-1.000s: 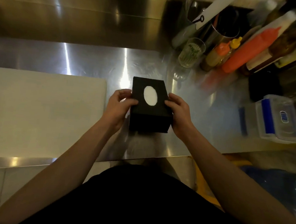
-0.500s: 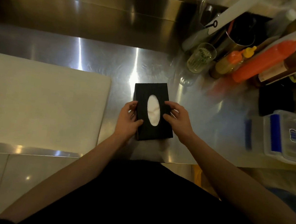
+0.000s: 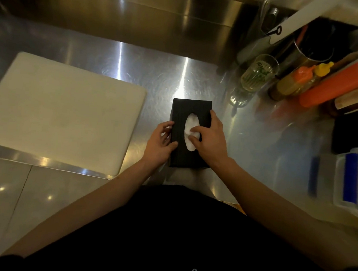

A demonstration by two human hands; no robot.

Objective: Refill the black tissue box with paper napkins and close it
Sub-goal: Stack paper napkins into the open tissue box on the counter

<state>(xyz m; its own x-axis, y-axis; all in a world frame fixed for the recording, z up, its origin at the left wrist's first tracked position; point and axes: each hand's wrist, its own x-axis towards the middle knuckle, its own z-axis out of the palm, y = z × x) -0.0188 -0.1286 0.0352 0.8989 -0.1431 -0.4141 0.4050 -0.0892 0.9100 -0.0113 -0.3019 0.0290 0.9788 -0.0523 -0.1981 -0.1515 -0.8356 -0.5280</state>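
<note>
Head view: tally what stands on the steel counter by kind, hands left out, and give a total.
Black tissue box: 1
White cutting board: 1
Drinking glass: 1
Squeeze bottles: 3 (large orange, orange cap, yellow cap)
Clear plastic container: 1
Metal utensil canister: 1
Total: 8; the dim far right corner is unclear.

Black tissue box [image 3: 180, 154] — closed, flat on counter — white napkins [image 3: 191, 123] showing.

Black tissue box [image 3: 189, 136]; white napkins [image 3: 190, 123]; cream cutting board [image 3: 61, 114]

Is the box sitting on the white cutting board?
No, the black tissue box stands on the bare steel counter, right of the white cutting board.
</note>
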